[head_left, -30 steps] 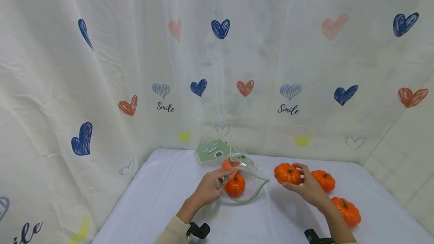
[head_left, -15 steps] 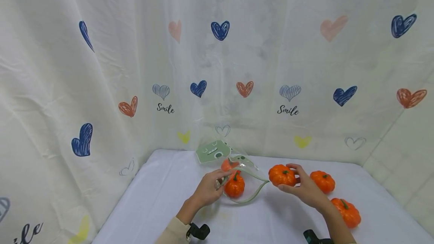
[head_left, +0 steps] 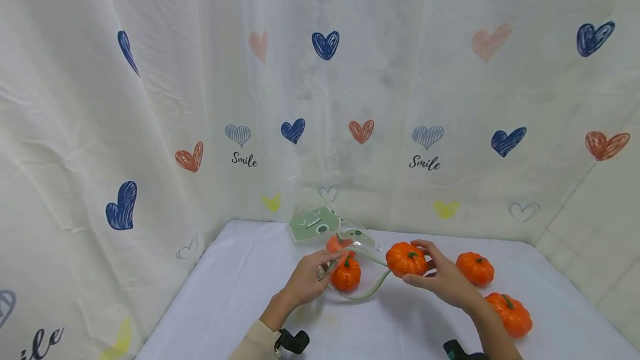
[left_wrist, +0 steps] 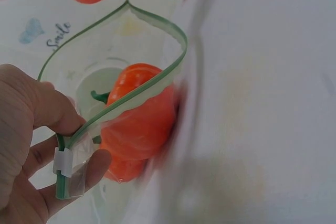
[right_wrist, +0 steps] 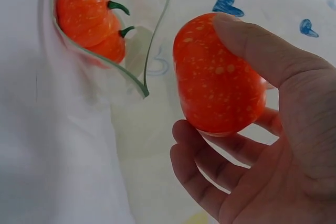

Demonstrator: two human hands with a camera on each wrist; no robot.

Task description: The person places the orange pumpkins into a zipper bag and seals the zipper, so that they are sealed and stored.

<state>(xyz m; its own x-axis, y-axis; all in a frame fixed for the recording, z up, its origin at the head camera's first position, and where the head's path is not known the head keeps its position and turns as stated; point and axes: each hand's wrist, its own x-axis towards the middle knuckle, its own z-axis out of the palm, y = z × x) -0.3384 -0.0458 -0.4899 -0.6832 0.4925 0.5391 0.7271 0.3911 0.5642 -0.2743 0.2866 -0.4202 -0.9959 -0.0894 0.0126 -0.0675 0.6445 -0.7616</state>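
Note:
My left hand [head_left: 308, 276] pinches one end of the green zip edge of a clear zip bag [left_wrist: 157, 24], by its white slider [left_wrist: 63, 162]. The bag's mouth gapes toward the right, and two small orange pumpkins [right_wrist: 84, 11] lie inside. A green printed patch [head_left: 315, 223] marks the bag's far end. My right hand [head_left: 447, 279] grips another orange pumpkin [right_wrist: 218, 77] between thumb and fingers, raised over the table. In the head view this pumpkin overlaps the right corner of the bag's mouth; the right wrist view shows a gap between them.
Two more orange pumpkins rest on the white-clothed table [head_left: 210, 304]: one pumpkin [head_left: 475, 269] behind my right hand, another pumpkin [head_left: 509, 314] beside the right forearm. A white curtain [head_left: 380, 182] printed with hearts hangs right behind the table's far edge.
My right hand has carried its pumpkin leftward, up to the corner of the bag's mouth. The left hand and the bag have stayed nearly still.

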